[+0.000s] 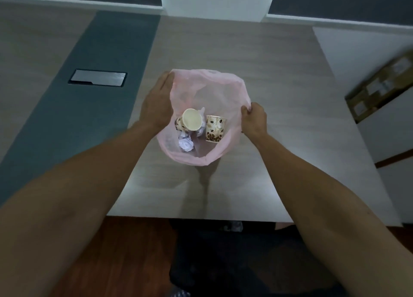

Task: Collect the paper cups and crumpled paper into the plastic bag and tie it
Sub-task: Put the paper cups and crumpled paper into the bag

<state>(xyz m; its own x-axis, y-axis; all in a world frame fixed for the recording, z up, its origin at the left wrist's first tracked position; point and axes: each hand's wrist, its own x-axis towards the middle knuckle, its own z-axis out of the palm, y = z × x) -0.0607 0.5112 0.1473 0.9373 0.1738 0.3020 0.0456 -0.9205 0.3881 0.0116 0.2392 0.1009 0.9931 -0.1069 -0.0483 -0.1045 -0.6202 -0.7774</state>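
Plastic bag (207,91) stands open on the counter (268,62), cups (215,128) and crumpled paper (186,143) inside; left hand (157,104) lies flat against its left wall, right hand (254,118) pinches the right rim; mouth spans between them

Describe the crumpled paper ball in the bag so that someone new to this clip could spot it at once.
Start at the pink plastic bag held open on the pale wooden table. Two paper cups printed with coffee beans lie inside; the crumpled paper sits nearer the camera, below the left cup. It alone is plain white and wrinkled.
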